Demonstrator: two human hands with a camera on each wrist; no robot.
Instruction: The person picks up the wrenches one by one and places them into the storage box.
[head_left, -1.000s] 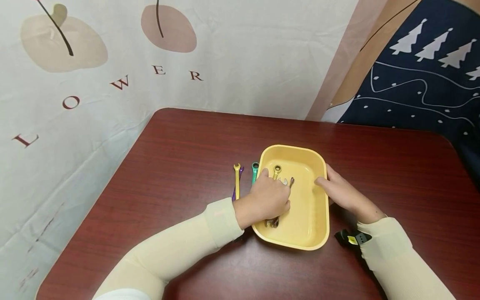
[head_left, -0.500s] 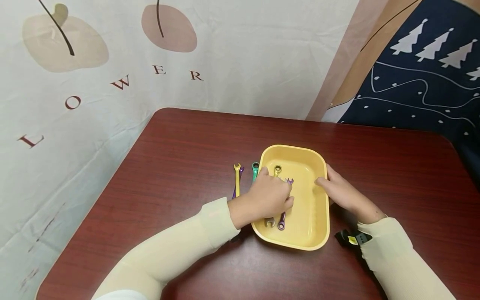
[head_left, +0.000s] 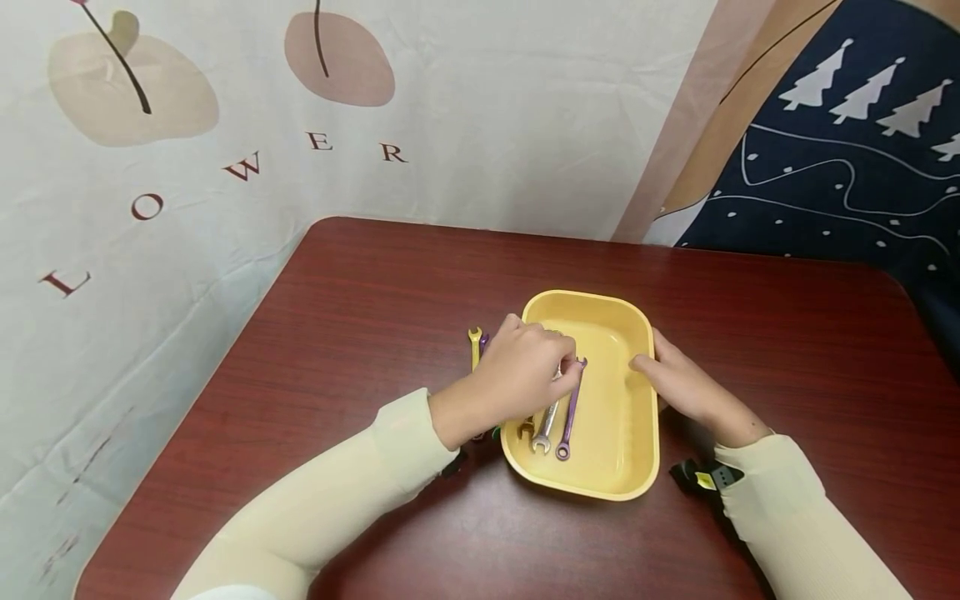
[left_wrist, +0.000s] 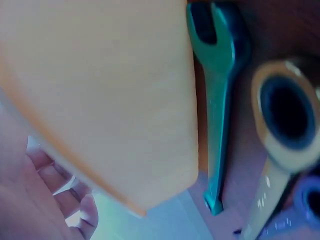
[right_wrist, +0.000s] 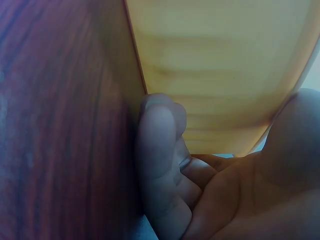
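My left hand, fingers loosely curled, hovers over the left side of a yellow plastic tray; nothing shows between its fingers in the left wrist view. Below it, inside the tray, lie a purple wrench, a silver wrench and a gold-coloured wrench, whose upper parts the hand partly hides. My right hand grips the tray's right wall, thumb over the rim and fingers outside.
Left of the tray, on the dark red table, lie a yellow wrench, another purple wrench and a green wrench close along the tray's wall. A printed cloth hangs behind the table.
The left hand has let go of the purple wrench, which now lies lengthwise in the tray, and has shifted left and slightly up toward the left rim. The right hand and tray stay put.
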